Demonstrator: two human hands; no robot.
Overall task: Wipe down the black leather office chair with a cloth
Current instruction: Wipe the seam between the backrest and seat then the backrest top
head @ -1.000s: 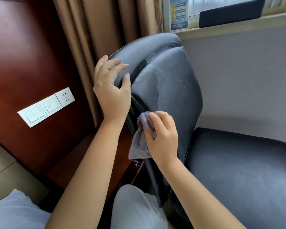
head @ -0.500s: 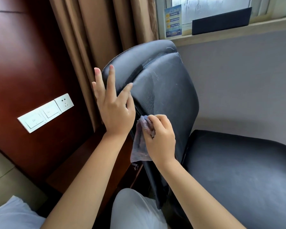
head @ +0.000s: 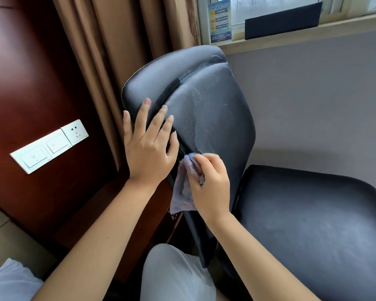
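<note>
My right hand [head: 211,187] is curled round a bunched purple-blue cloth [head: 183,187], pinching it against the left edge of the chair backrest [head: 211,118]; the loose end of the cloth hangs toward 6 o'clock. My left hand [head: 149,146] lies flat at 10 o'clock from the right one, fingers straight and spread, pressing on the backrest's side just below the headrest; it holds nothing. The black leather shows pale streaks and a dusty film near the top seam. The seat [head: 313,224] sits at 4 o'clock. At 9 o'clock, a white switch and socket panel [head: 50,146] on dark wood. Brown curtain [head: 122,40] at 12. On the window sill, a blue notice [head: 220,22]; its print is too small to read.
</note>
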